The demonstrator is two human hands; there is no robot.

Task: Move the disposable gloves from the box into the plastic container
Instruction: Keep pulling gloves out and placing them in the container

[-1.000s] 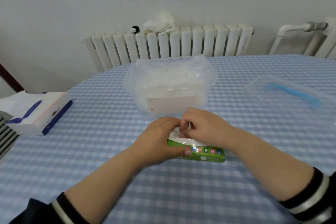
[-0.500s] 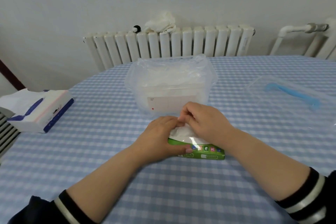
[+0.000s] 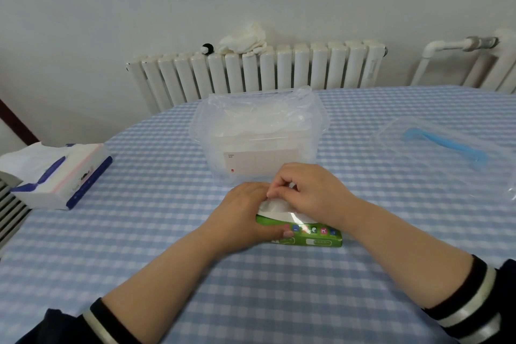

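Observation:
A flat green glove box (image 3: 315, 237) lies on the checked tablecloth in front of me. My left hand (image 3: 243, 218) grips its left end, thumb on the front face. My right hand (image 3: 307, 193) pinches a thin clear glove (image 3: 275, 207) that sticks up out of the box's top slot. Just behind the hands stands the clear plastic container (image 3: 259, 134), open on top, with crumpled clear gloves piled inside and a white label on its front wall.
The container's clear lid with a blue handle (image 3: 446, 145) lies at the right. A tissue pack (image 3: 58, 173) sits at the table's left edge. A white radiator (image 3: 259, 70) with a cloth on it stands behind the round table (image 3: 139, 232).
My right hand has lifted slightly off the box, drawing the clear glove up out of the slot. My left hand stays on the box's left end.

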